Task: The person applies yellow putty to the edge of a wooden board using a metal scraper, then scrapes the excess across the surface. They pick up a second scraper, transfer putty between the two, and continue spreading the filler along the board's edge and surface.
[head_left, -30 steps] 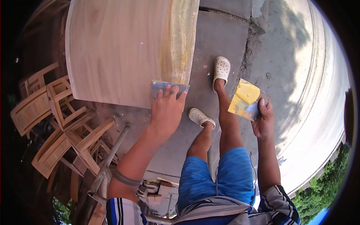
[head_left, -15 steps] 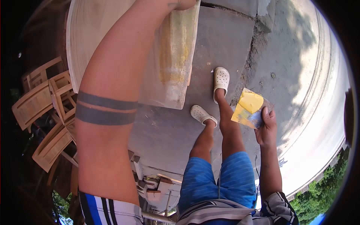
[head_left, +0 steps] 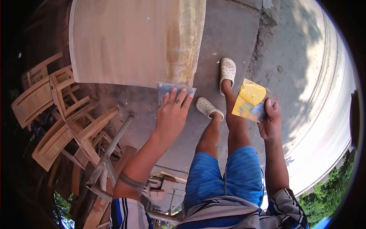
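Note:
My left hand (head_left: 172, 114) is closed on a thin, flat grey putty scraper (head_left: 163, 91), fingers laid over its face and the thumb out of sight. The blade's far edge is right at the near end of a large wooden panel (head_left: 122, 42). Along the panel's right side runs a yellowish strip of smeared filler (head_left: 182, 49). My right hand (head_left: 270, 120) grips a second flat plate (head_left: 239, 108) by its right edge, thumb on top. A thick lump of yellow putty (head_left: 252, 94) sits on that plate, with greyish smears below it.
Wooden chair frames (head_left: 42, 99) are piled at the left, beside a metal pipe frame (head_left: 105, 164). My feet, in white clogs (head_left: 228, 70), stand on the concrete floor (head_left: 225, 34) right of the panel. Sunlit pavement (head_left: 324, 126) lies farther right.
My left hand has come back from the far part of the panel to its near end, with the scraper now visible. My right hand with the putty plate has shifted slightly upward in view.

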The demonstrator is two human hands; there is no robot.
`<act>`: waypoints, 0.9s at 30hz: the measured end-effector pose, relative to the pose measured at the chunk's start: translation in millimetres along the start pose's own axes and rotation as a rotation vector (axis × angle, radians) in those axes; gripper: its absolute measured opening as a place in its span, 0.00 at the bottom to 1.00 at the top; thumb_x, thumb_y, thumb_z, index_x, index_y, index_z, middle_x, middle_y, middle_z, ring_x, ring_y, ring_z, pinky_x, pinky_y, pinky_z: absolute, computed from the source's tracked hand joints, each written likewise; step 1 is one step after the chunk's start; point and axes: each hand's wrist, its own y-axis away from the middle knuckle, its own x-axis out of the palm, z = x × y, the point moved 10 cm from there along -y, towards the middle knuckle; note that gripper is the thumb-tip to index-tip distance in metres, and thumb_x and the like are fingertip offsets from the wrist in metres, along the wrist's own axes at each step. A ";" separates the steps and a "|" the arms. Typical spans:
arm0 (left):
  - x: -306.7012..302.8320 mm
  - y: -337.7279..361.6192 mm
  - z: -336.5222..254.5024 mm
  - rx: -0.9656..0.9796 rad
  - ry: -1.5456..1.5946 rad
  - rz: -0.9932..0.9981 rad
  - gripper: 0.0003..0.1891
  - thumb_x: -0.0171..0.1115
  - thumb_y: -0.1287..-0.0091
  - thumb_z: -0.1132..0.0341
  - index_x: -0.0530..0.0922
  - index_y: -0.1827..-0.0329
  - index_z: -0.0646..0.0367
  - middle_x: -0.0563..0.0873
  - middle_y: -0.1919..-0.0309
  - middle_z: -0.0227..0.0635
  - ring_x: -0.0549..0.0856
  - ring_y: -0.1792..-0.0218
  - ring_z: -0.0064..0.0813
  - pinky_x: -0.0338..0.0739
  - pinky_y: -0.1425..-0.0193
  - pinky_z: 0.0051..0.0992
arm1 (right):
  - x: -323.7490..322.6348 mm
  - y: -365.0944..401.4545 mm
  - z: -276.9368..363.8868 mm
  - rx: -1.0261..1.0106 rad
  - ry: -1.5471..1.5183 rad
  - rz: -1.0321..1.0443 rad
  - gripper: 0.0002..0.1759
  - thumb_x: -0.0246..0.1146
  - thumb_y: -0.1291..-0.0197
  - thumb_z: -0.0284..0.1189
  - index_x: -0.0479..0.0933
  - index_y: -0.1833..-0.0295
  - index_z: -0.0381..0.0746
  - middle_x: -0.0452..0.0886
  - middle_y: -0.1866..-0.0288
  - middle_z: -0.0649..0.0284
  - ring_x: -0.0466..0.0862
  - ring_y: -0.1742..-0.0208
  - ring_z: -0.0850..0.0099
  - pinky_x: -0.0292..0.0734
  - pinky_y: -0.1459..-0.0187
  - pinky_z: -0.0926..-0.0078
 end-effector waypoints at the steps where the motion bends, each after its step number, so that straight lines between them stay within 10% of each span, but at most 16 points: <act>1: -0.3 9.6 1.4 -0.003 0.043 0.073 0.22 0.55 0.45 0.79 0.79 0.45 0.54 0.80 0.46 0.37 0.77 0.43 0.45 0.71 0.38 0.41 | -0.1 1.4 0.3 -0.007 -0.001 0.011 0.20 0.48 0.30 0.33 0.61 0.37 0.34 0.73 0.41 0.55 0.77 0.42 0.67 0.73 0.41 0.66; 7: -106.2 -82.8 29.0 -0.034 0.038 -0.066 0.24 0.54 0.47 0.81 0.79 0.46 0.53 0.80 0.47 0.37 0.80 0.48 0.43 0.75 0.45 0.41 | -6.3 17.0 0.0 -0.017 -0.014 -0.031 0.18 0.49 0.30 0.32 0.64 0.40 0.33 0.76 0.45 0.54 0.79 0.45 0.66 0.76 0.44 0.67; 14: -16.2 -3.8 -5.2 0.067 0.042 0.162 0.25 0.53 0.49 0.85 0.78 0.46 0.57 0.81 0.50 0.39 0.81 0.48 0.40 0.74 0.43 0.34 | 0.5 16.2 -13.5 -0.019 -0.066 -0.030 0.18 0.48 0.30 0.31 0.62 0.39 0.33 0.74 0.43 0.54 0.78 0.44 0.66 0.75 0.42 0.66; 20: -55.9 30.3 19.2 -0.692 1.875 -0.266 0.28 0.52 0.46 0.87 0.70 0.39 0.64 0.80 0.49 0.40 0.80 0.48 0.31 0.73 0.42 0.27 | 52.1 13.8 -4.2 -0.013 -0.199 0.028 0.17 0.48 0.30 0.30 0.63 0.40 0.33 0.75 0.45 0.53 0.78 0.44 0.64 0.75 0.42 0.65; 27: -90.4 41.1 -0.1 -0.480 1.957 -0.710 0.26 0.55 0.42 0.84 0.65 0.38 0.65 0.78 0.49 0.38 0.78 0.47 0.29 0.72 0.42 0.29 | 92.3 18.4 9.7 -0.022 -0.302 0.004 0.16 0.48 0.30 0.28 0.64 0.41 0.32 0.74 0.44 0.52 0.77 0.43 0.64 0.74 0.40 0.62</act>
